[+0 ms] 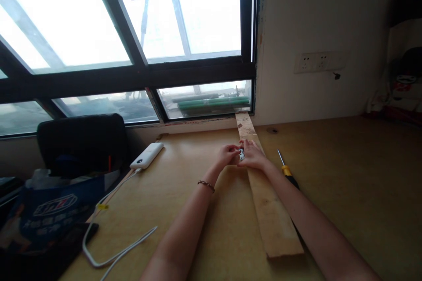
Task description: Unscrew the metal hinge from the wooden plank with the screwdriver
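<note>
**Both hands pinch a small metal piece on a wooden plank**

A dark blue printed bag (49, 210) sits at the left edge of the desk, its top open toward a black chair back (82, 142); crumpled pale wrapping shows at its mouth, but what else lies inside is too dim to tell.

On the wooden desk (346, 175) a long wooden plank (272, 215) runs from the window sill toward the person. The left hand (227, 154) and right hand (252, 154) meet over the plank's far part, fingertips pressed together on a small metal piece (241, 154), which sits between them at the plank's left edge. It looks like a hinge or bracket, too small to name surely.

Just right of the plank lies a screwdriver (286, 169) with a yellow and black handle, partly under the right forearm. Well to the left, a white power bank (147, 155) lies with its white cable (112, 228) looping toward the near edge. A braided bracelet (206, 185) circles the left wrist. A wall socket (318, 62) sits above the desk.
</note>
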### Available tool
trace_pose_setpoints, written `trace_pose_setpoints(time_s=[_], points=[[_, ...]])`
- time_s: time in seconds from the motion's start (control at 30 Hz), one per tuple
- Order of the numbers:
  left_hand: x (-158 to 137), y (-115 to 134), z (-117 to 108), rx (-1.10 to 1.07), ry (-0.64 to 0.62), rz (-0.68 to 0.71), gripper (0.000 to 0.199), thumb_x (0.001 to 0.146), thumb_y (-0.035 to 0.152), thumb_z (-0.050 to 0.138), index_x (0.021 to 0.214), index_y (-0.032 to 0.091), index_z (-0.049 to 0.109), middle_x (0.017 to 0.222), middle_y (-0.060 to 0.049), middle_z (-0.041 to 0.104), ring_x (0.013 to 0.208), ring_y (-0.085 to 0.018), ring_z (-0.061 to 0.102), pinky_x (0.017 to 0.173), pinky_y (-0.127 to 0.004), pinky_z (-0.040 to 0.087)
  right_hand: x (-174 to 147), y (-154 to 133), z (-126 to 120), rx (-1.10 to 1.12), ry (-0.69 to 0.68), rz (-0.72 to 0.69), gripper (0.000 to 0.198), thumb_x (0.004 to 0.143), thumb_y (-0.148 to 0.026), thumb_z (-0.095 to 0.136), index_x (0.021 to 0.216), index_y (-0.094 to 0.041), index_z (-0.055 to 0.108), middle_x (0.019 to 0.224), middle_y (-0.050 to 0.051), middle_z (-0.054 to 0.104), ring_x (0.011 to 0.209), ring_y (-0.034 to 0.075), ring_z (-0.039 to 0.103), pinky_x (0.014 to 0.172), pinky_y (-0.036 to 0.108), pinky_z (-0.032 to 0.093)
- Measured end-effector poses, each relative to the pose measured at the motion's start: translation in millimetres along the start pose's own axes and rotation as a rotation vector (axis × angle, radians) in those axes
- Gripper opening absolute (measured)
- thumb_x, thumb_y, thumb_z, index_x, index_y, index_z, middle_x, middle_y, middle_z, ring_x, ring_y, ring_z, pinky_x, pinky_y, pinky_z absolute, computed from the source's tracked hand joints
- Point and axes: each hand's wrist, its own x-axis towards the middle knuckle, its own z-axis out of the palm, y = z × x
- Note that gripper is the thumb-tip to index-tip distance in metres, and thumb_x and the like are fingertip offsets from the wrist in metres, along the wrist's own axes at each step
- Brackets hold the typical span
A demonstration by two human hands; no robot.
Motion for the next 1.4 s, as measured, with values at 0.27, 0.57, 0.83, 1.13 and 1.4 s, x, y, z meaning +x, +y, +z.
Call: trace_pose_setpoints(time_s=[0.27,0.57,0.83,1.13,1.4], points=[[-1,4,2,-0.139,0.062,-0.065,0.032,0.055,0.034,0.07,0.078,0.012,0.067,0.051,0.006,0.043,0.048,-0.006,0.038,0.047,-0.019,0.031,-1,-1,0,0.024,0.035,-0.004,0.082,0.045,-0.034,0.074,0.115,-0.018,0.034,0.104,0.007,0.055,0.103,0.025,0.048,0.092,0.04,0.032],[-11,16,2,-0.287,0.089,-0.11,0.036,0.046,0.035,0.076,0.073,0.013,0.068,0.051,0.003,0.049,0.05,-0.009,0.045,0.049,-0.022,0.032,3,1,-1,0.005,0.014,-0.016,0.073,0.04,-0.034,0.077,0.102,-0.019,0.04,0.095,0.004,0.056,0.093,0.024,0.052,0.094,0.044,0.029],[-4,14,-3,-0.141,0.014,-0.07,0.041,0.049,0.039,0.073,0.078,0.011,0.07,0.052,0.003,0.048,0.051,-0.007,0.039,0.05,-0.022,0.028,-2,0,-1,0.031,0.005,-0.027,0.084,0.046,-0.035,0.076,0.119,-0.018,0.035,0.107,0.007,0.055,0.108,0.027,0.046,0.1,0.048,0.02],[-6,21,-4,-0.063,0.025,-0.054,0.032,0.052,0.033,0.072,0.075,0.01,0.07,0.046,0.007,0.034,0.046,-0.005,0.03,0.047,-0.022,0.02,-1,-4,-4,-0.091,0.023,-0.017,0.1,0.045,-0.052,0.073,0.128,-0.017,0.032,0.115,0.012,0.049,0.111,0.031,0.038,0.098,0.047,0.024],[-6,13,2,-0.255,0.081,-0.129,0.03,0.046,0.029,0.076,0.07,0.012,0.068,0.048,0.007,0.04,0.046,-0.005,0.035,0.046,-0.021,0.025,2,-3,-4,-0.143,-0.051,-0.026,0.103,0.046,-0.052,0.072,0.131,-0.015,0.028,0.111,0.012,0.052,0.112,0.031,0.039,0.1,0.049,0.019]])
